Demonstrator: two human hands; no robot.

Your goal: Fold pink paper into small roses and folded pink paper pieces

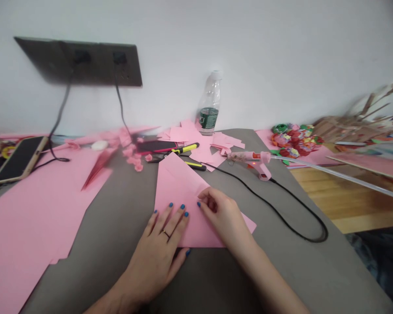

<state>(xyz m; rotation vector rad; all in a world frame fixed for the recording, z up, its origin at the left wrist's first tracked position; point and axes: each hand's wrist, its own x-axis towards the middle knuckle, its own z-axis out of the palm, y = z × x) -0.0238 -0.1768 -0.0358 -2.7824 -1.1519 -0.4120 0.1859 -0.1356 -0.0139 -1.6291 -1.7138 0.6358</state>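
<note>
A folded sheet of pink paper (180, 187) lies on the grey mat (118, 226) in front of me. My left hand (160, 248) lies flat on the paper's lower left part, fingers spread, a ring on one finger. My right hand (221, 216) rests on the paper's right side, fingers curled and pinching its folded edge.
Large pink sheets (29, 218) cover the left. A phone (19, 159) lies far left with cables from a wall socket plate (85, 61). A plastic bottle (209, 107) stands at the wall. A pink glue gun (253, 159) with black cord (281, 213), markers (185, 149), paper flowers (293, 139).
</note>
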